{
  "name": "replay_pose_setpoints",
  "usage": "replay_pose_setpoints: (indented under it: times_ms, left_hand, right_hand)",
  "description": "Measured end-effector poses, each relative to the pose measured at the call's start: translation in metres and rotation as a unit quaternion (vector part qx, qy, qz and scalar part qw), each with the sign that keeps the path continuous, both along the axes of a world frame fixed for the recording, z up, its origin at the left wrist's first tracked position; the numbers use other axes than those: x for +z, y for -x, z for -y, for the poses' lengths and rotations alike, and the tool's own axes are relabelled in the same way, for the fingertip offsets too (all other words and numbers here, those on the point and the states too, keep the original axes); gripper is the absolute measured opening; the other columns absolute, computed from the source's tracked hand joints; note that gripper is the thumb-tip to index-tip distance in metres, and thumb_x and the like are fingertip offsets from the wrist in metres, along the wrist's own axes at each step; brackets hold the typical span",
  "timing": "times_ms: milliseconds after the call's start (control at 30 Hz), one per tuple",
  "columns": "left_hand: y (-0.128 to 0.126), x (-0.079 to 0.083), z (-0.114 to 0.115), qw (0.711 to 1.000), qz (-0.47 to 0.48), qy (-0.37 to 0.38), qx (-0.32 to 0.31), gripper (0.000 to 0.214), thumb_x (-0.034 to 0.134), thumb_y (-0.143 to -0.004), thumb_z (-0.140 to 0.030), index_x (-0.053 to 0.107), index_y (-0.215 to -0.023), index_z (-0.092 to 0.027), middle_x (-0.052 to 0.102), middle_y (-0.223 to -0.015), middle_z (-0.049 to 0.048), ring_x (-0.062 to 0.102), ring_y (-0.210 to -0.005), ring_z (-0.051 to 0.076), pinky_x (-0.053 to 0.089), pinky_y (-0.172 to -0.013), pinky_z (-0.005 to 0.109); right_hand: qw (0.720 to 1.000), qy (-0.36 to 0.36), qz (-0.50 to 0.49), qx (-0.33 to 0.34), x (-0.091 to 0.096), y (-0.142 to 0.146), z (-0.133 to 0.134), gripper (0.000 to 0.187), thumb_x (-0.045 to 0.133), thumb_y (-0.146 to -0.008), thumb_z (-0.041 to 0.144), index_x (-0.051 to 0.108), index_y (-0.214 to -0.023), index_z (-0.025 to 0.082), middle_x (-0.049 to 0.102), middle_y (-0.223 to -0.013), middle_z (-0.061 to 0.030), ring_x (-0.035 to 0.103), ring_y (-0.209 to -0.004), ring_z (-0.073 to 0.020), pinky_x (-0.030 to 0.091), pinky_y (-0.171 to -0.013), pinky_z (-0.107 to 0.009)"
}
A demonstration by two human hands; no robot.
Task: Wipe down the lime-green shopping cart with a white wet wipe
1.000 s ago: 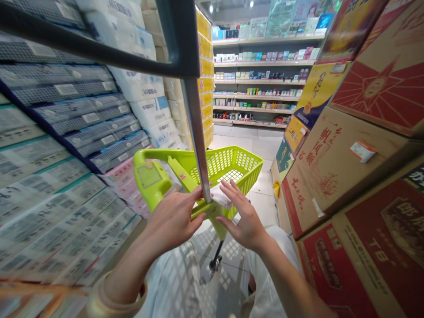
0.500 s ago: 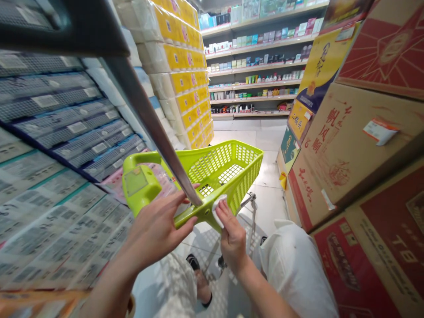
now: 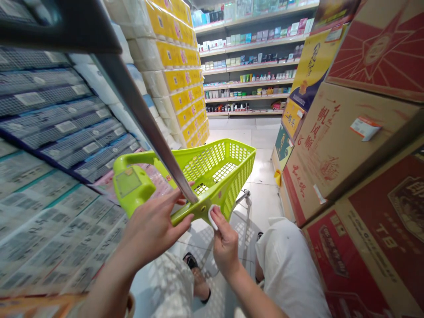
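Observation:
A bright green plastic shopping cart with perforated walls stands in front of me. A grey metal pole rises at a slant from its near rim toward a dark handle at the upper left. My left hand grips that rim beside the pole's foot, thumb outside and fingers over the inner side, the fingertips partly hidden behind the pole. With my right hand I pinch a small white cloth against the cart's outer side, just right of a round screw hole.
Packs with barcode labels are stacked close on the left, with yellow-and-white tissue packs behind. Cardboard cartons rise on the right. Shelves of cosmetics line the back. My knee is beside the cart's metal legs.
The right hand has slid the white cloth slightly down and toward me along the cart's side. The left hand keeps its grip. The whole view has shifted a little.

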State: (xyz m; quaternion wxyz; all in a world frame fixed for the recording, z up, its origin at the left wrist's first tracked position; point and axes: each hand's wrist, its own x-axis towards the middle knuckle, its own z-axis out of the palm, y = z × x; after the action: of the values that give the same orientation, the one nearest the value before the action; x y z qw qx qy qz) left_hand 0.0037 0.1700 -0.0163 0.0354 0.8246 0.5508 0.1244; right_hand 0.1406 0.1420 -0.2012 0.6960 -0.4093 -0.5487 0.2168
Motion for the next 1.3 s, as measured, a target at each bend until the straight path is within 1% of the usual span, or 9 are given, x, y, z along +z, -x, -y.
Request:
replay_pose_setpoints:
  times_ms: [133, 267, 367, 500, 667, 767, 967, 1167, 1300]
  left_hand:
    - [-0.001, 0.001, 0.000, 0.999, -0.039, 0.013, 0.006, 0.045, 0.048, -0.082, -0.053, 0.060, -0.112, -0.023, 0.073, -0.108, 0.0071, 0.070, -0.096, 0.029, 0.054, -0.079, 0.040]
    - [-0.003, 0.001, 0.001, 0.999, -0.038, -0.031, -0.003, 0.040, 0.051, -0.081, -0.049, 0.059, -0.111, -0.023, 0.075, -0.096, 0.0049, 0.070, -0.087, 0.026, 0.053, -0.070, 0.034]
    - [-0.004, 0.001, 0.001, 0.998, -0.038, -0.044, -0.010, 0.034, 0.052, -0.081, -0.048, 0.061, -0.103, -0.023, 0.075, -0.092, 0.0038, 0.070, -0.083, 0.025, 0.051, -0.068, 0.031]
    - [-0.003, 0.001, 0.001, 0.998, -0.039, -0.049, -0.013, 0.034, 0.053, -0.082, -0.048, 0.061, -0.104, -0.023, 0.075, -0.092, 0.0040, 0.070, -0.085, 0.026, 0.051, -0.067, 0.032]
    - [-0.003, 0.000, 0.000, 0.998, -0.038, -0.055, -0.016, 0.034, 0.055, -0.081, -0.046, 0.061, -0.106, -0.023, 0.076, -0.091, 0.0037, 0.070, -0.081, 0.025, 0.051, -0.065, 0.031]
    - [-0.003, 0.000, 0.001, 0.998, -0.037, -0.053, -0.019, 0.034, 0.055, -0.081, -0.044, 0.060, -0.107, -0.023, 0.076, -0.091, 0.0039, 0.070, -0.080, 0.025, 0.052, -0.065, 0.032]
    - [-0.002, 0.001, 0.000, 0.998, -0.040, -0.050, -0.021, 0.034, 0.056, -0.082, -0.043, 0.061, -0.109, -0.023, 0.076, -0.093, 0.0039, 0.071, -0.082, 0.026, 0.052, -0.066, 0.033]
    - [0.005, 0.000, 0.000, 0.998, 0.001, -0.032, -0.056, 0.041, 0.056, -0.083, -0.043, 0.058, -0.119, -0.023, 0.076, -0.093, 0.0040, 0.071, -0.084, 0.023, 0.052, -0.066, 0.030]
    - [0.012, 0.001, 0.003, 0.998, 0.020, -0.017, -0.060, 0.034, 0.057, -0.082, -0.044, 0.062, -0.110, -0.024, 0.075, -0.093, 0.0039, 0.071, -0.083, 0.022, 0.053, -0.067, 0.028]
  right_hand:
    - [0.997, 0.058, -0.057, -0.009, 0.010, 0.005, 0.005, 0.048, 0.046, -0.090, 0.006, 0.063, -0.129, 0.029, 0.066, -0.130, -0.0048, 0.062, -0.122, -0.0194, 0.051, -0.105, -0.040]
    - [0.999, 0.021, -0.049, 0.001, 0.027, 0.011, 0.003, 0.045, 0.047, -0.092, 0.010, 0.062, -0.129, 0.030, 0.063, -0.132, -0.0070, 0.061, -0.122, -0.0203, 0.050, -0.105, -0.041]
    - [0.999, 0.010, -0.016, -0.031, 0.015, 0.012, 0.003, 0.040, 0.050, -0.092, 0.013, 0.065, -0.126, 0.029, 0.063, -0.122, -0.0095, 0.063, -0.115, -0.0210, 0.054, -0.098, -0.039]
    - [0.996, 0.046, -0.014, -0.073, -0.001, 0.012, 0.005, 0.032, 0.052, -0.093, 0.017, 0.069, -0.119, 0.025, 0.065, -0.108, -0.0094, 0.065, -0.105, -0.0204, 0.056, -0.092, -0.036]
    - [0.996, 0.055, -0.051, -0.049, 0.023, 0.006, -0.006, 0.028, 0.054, -0.094, 0.021, 0.070, -0.117, 0.025, 0.066, -0.104, -0.0070, 0.065, -0.097, -0.0188, 0.056, -0.086, -0.032]
    - [0.997, 0.030, -0.041, -0.050, 0.030, 0.002, -0.012, 0.027, 0.054, -0.094, 0.020, 0.070, -0.115, 0.025, 0.067, -0.103, -0.0071, 0.065, -0.096, -0.0185, 0.056, -0.085, -0.031]
    - [0.998, 0.017, -0.002, -0.054, 0.026, -0.001, -0.008, 0.027, 0.058, -0.090, 0.017, 0.070, -0.114, 0.024, 0.068, -0.102, -0.0077, 0.067, -0.097, -0.0196, 0.056, -0.086, -0.034]
    - [0.993, -0.055, 0.019, -0.106, 0.051, -0.012, -0.015, 0.033, 0.055, -0.090, 0.011, 0.070, -0.114, 0.026, 0.068, -0.101, -0.0072, 0.068, -0.094, -0.0196, 0.058, -0.083, -0.035]
    - [0.984, -0.138, 0.111, -0.033, 0.061, -0.018, -0.023, 0.046, 0.050, -0.089, 0.004, 0.064, -0.125, 0.030, 0.069, -0.113, -0.0069, 0.065, -0.110, -0.0212, 0.055, -0.095, -0.040]
